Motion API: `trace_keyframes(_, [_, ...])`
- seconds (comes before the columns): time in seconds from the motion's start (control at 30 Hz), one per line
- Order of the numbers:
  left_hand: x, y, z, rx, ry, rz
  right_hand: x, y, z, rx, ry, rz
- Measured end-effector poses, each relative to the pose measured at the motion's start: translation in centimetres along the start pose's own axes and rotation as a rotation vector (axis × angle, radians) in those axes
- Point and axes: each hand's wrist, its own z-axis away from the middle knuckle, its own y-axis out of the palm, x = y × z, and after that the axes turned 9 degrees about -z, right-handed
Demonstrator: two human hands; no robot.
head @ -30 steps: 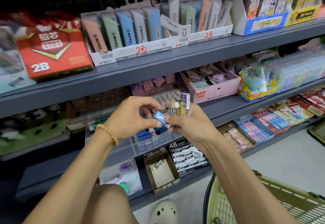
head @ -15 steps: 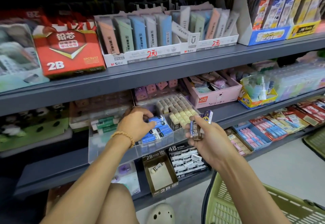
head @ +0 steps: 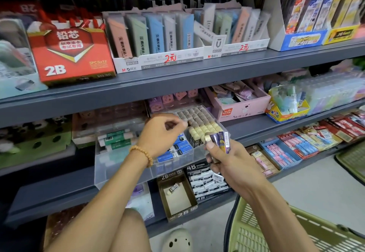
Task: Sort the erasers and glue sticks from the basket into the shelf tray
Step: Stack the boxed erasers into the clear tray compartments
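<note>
Three long grey metal shelves [head: 177,77] fill most of what I see, packed with boxes of school things. Low on the right sits the green plastic basket [head: 256,230] with its slotted wall. On the middle shelf stands the clear plastic tray [head: 122,164] with small walls inside it. Its left part holds green and white glue sticks [head: 114,140], its middle part holds blue wrapped erasers [head: 178,149], and its right part holds rows of cream and black erasers [head: 203,129]. My left hand [head: 160,133], with a tan bead bracelet [head: 142,154] on the wrist, hangs over the blue erasers with fingers loosely curled, holding nothing. My right hand [head: 227,159] is just beside the tray's front right corner and grips a small bunch of purple wrapped erasers [head: 222,141], standing up between thumb and fingers.
</note>
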Motion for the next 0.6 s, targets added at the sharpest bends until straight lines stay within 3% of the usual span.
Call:
trace_keyframes(0.1, [-1.9,0.3,0.8,0.227,0.029,0.319,0.1,0.3,-0.3,0.033,-0.044,0.038])
trace_keyframes(0.3, [-2.1,1.0,0.6,0.41,-0.063,0.445,0.5,0.2,-0.4,0.044,-0.141,0.087])
trace_keyframes(0.47, [-1.7,0.9,0.4,0.368,-0.158,0.559,0.3,-0.1,-0.2,0.004,-0.119,-0.133])
trace_keyframes(0.6, [-1.6,0.8,0.6,0.422,-0.148,0.553,0.2,0.1,-0.4,-0.026,-0.127,-0.103])
